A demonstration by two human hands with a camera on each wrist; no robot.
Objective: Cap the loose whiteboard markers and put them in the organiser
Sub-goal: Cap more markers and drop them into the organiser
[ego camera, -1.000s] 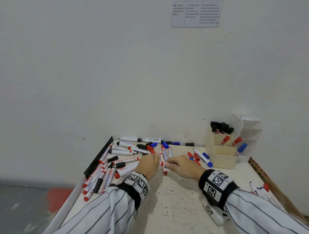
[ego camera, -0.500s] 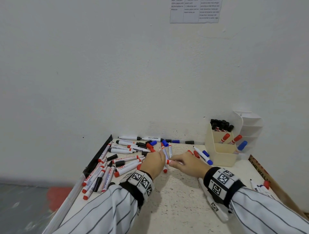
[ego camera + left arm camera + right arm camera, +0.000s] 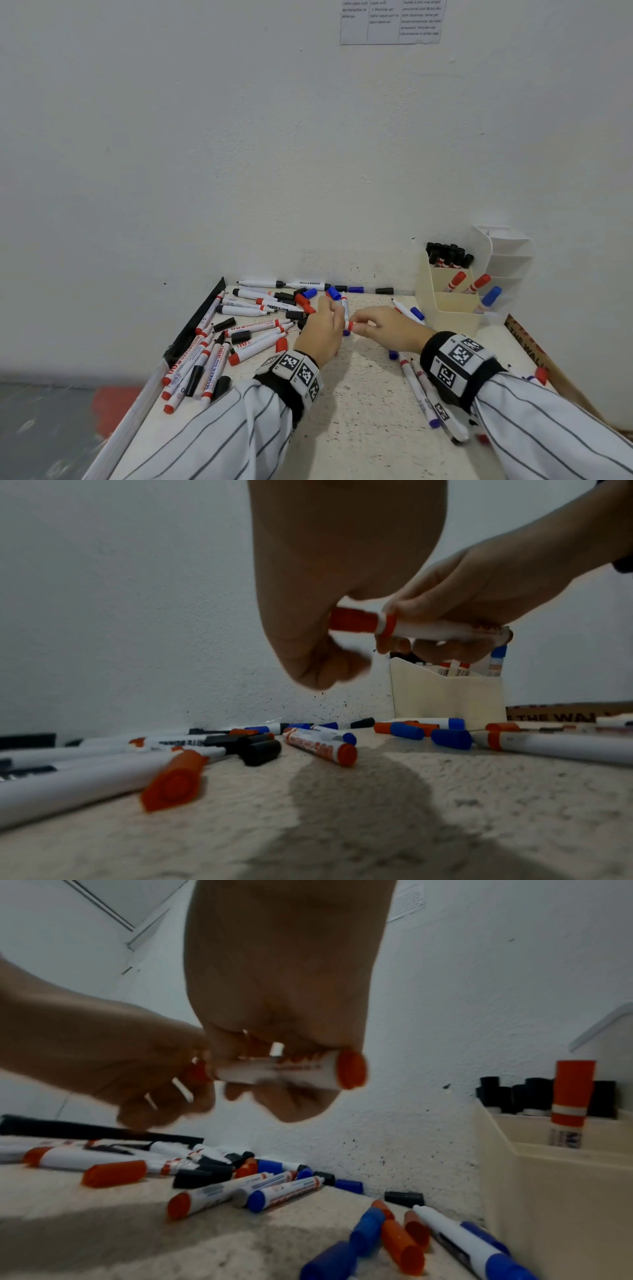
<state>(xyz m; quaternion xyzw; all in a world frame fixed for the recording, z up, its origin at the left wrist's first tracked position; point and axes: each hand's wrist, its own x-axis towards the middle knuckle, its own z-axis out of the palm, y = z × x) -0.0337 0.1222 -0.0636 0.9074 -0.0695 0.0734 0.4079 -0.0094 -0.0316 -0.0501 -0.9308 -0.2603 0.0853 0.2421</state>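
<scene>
Both hands are up off the worktop, meeting over the middle of it with one white-barrelled whiteboard marker with a red end plug [image 3: 441, 630] held level between them. The right hand [image 3: 390, 329] has its fingers curled around the barrel, and the left hand [image 3: 322, 330] is pinching the red plastic cap [image 3: 354, 620] at the marker's other end. The cap sits right up against the red collar, but I can't tell if it's fully seated.

The cream plastic desk organiser with stepped compartments [image 3: 445, 308] stands at the back right against the wall, well apart from the hands. It has a bunch of black-capped markers [image 3: 448, 255] in the rear slot, two red-capped ones [image 3: 467, 282] in the middle, and a blue-capped one [image 3: 489, 298] on its right side.

The speckled off-white worktop [image 3: 359, 428] is a mess: a heap of loose markers and caps [image 3: 239, 329] to the left of the hands, a few loose blue and red caps [image 3: 383, 1234] near the organiser, and a few more markers [image 3: 419, 390] under the right wrist. A black strip [image 3: 195, 325] runs along the left edge. Behind it all is a plain white wall [image 3: 239, 137] with a printed paper sheet [image 3: 390, 22] stuck up high.
</scene>
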